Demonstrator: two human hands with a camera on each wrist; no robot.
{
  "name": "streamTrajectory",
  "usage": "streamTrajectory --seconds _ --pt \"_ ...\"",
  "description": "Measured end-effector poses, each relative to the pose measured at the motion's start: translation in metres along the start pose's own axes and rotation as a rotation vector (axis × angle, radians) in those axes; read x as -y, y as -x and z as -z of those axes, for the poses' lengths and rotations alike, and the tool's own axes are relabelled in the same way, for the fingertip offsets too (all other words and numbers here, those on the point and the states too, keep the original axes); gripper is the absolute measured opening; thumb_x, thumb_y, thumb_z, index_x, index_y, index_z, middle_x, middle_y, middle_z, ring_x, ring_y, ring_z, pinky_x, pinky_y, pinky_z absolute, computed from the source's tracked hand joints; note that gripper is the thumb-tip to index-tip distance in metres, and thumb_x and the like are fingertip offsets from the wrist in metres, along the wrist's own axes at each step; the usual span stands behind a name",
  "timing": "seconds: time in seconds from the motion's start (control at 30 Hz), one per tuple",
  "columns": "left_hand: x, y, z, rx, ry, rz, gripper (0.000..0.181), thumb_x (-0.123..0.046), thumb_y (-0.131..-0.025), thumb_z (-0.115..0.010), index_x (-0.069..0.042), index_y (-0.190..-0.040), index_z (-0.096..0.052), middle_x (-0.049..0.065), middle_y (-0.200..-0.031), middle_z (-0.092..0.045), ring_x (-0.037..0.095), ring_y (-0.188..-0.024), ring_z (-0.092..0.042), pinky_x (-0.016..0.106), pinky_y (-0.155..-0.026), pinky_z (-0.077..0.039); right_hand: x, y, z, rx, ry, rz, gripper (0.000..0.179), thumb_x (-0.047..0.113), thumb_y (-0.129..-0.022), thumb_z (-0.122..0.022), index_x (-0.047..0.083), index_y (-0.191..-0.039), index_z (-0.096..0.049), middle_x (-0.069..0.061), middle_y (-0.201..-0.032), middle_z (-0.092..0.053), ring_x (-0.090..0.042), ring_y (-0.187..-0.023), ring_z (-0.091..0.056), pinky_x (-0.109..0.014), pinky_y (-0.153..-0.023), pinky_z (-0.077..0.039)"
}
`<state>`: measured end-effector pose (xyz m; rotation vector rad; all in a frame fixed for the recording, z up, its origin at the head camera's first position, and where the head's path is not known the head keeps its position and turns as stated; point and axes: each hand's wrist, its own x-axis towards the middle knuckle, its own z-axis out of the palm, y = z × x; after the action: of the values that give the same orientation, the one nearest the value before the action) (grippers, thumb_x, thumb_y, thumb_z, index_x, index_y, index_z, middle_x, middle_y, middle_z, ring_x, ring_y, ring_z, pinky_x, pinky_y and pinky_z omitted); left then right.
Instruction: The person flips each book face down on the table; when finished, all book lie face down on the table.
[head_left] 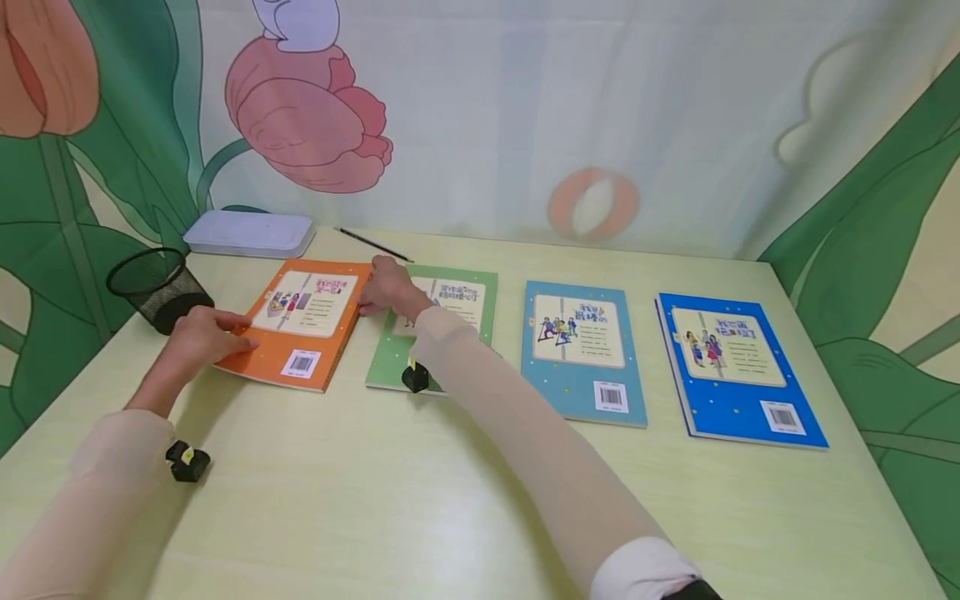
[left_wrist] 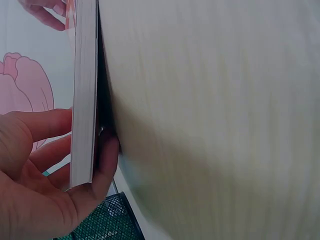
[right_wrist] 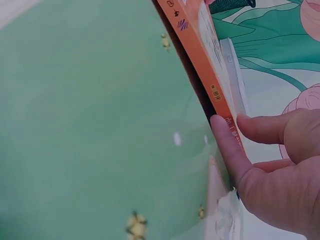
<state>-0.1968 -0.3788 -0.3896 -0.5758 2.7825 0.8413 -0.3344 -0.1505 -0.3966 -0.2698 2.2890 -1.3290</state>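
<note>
An orange book (head_left: pixel 306 321) lies at the left of the row, with a white panel and a barcode on its cover. At its left edge my left hand (head_left: pixel 198 342) grips the book, one digit beneath it and the others on the opposite face, as the left wrist view shows. My right hand (head_left: pixel 393 287) holds the spine side near the far corner, above the green book (head_left: pixel 483 292). In the right wrist view the orange spine (right_wrist: pixel 197 60) has a dark gap under it. The right forearm covers part of the green book.
A light blue book (head_left: pixel 536 383) and a dark blue book (head_left: pixel 720 408) lie to the right. Behind the orange book are a pale pencil case (head_left: pixel 251 233) and a dark pencil (head_left: pixel 372 243). A black mesh pen holder (head_left: pixel 161 292) leans at the table's left edge.
</note>
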Motion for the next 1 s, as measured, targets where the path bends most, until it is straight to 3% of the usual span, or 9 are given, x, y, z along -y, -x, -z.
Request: streamTrajectory --seconds 0.3,0.47,0.63,0.77,0.87,1.0 --pt "-0.004 0.003 0.001 -0.005 -0.143 -0.066 0.052 -0.022 -0.092 -0.07 0.012 -0.129 -0.057 0.036 -0.13 -0.046 0.049 -0.114 -0.033 0.056 -0.089 -0.037 0.003 0.0 0.002 0.019 0.078 0.02 0.081 0.002 -0.089 -0.071 0.009 -0.157 -0.028 -0.013 -0.156 -0.044 -0.023 -0.087 -0.074 -0.027 -0.07 -0.061" --pt "-0.007 0.006 -0.001 0.0 -0.177 -0.061 0.049 -0.022 -0.09 -0.071 0.011 -0.125 -0.06 0.036 -0.129 -0.047 0.048 -0.11 -0.036 0.052 -0.084 -0.04 0.003 0.003 0.005 0.045 0.067 0.036 0.08 0.005 -0.091 -0.071 0.008 -0.157 -0.028 -0.012 -0.158 -0.04 -0.025 -0.096 -0.072 -0.029 -0.077 -0.06" --pt "-0.009 0.006 -0.003 0.011 -0.216 -0.037 0.049 -0.024 -0.09 -0.071 0.008 -0.127 -0.061 0.035 -0.128 -0.049 0.045 -0.104 -0.041 0.047 -0.075 -0.043 0.001 0.008 0.008 0.064 0.042 0.055 0.079 0.007 -0.092 -0.071 0.009 -0.157 -0.028 -0.013 -0.156 -0.043 -0.025 -0.091 -0.068 -0.03 -0.082 -0.059" --pt "-0.013 0.007 -0.004 0.018 -0.259 -0.027 0.05 -0.025 -0.091 -0.07 0.006 -0.128 -0.06 0.034 -0.126 -0.051 0.043 -0.098 -0.045 0.044 -0.069 -0.043 0.001 0.012 0.011 0.076 0.04 0.063 0.077 0.011 -0.093 -0.07 0.013 -0.158 -0.029 -0.013 -0.146 -0.054 -0.022 -0.082 -0.063 -0.032 -0.083 -0.058" --pt "-0.016 0.01 -0.003 0.02 -0.295 -0.043 0.049 -0.025 -0.091 -0.069 0.006 -0.128 -0.06 0.033 -0.122 -0.054 0.043 -0.095 -0.047 0.044 -0.068 -0.043 0.001 0.015 0.014 0.089 0.047 0.086 0.076 0.014 -0.094 -0.069 0.014 -0.158 -0.028 -0.011 -0.152 -0.048 -0.023 -0.099 -0.067 -0.032 -0.089 -0.057" --pt "-0.019 0.014 -0.002 -0.009 -0.338 -0.071 0.046 -0.023 -0.092 -0.067 0.008 -0.125 -0.06 0.031 -0.111 -0.058 0.041 -0.09 -0.049 0.043 -0.067 -0.043 0.004 0.021 0.023 0.073 0.159 0.164 0.074 0.021 -0.097 -0.066 0.015 -0.159 -0.026 -0.007 -0.162 -0.034 -0.027 -0.137 -0.051 -0.036 -0.106 -0.049"
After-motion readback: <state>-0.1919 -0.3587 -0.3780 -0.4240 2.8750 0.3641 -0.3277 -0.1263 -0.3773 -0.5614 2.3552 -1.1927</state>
